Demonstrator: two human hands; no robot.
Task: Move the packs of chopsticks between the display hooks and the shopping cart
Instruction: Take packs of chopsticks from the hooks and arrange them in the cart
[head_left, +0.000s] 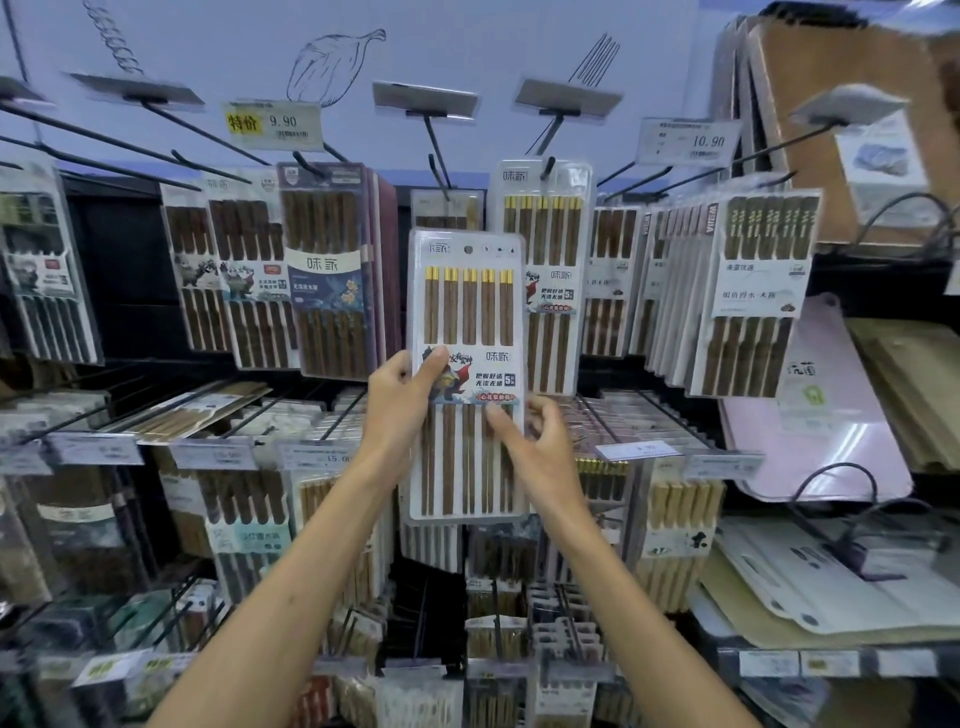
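Head view, left hand (400, 410) and right hand (540, 441) clamped on upright chopstick pack (467, 312); display hooks (437, 165) behind

Display hooks (439, 171), hung with chopstick packs (327, 270)

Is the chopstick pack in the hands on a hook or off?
Off: the pack has an empty hang hole; left hand and right hand hold it.

- Bright, even store light; shadows are soft and faint.
- White glare streaks the pink board (810, 452) on the right.
- Wide-angle distortion bends and tilts straight lines toward both sides.
- The sides and bottom are smeared with blur; the pack (467, 312) at centre is sharpest.
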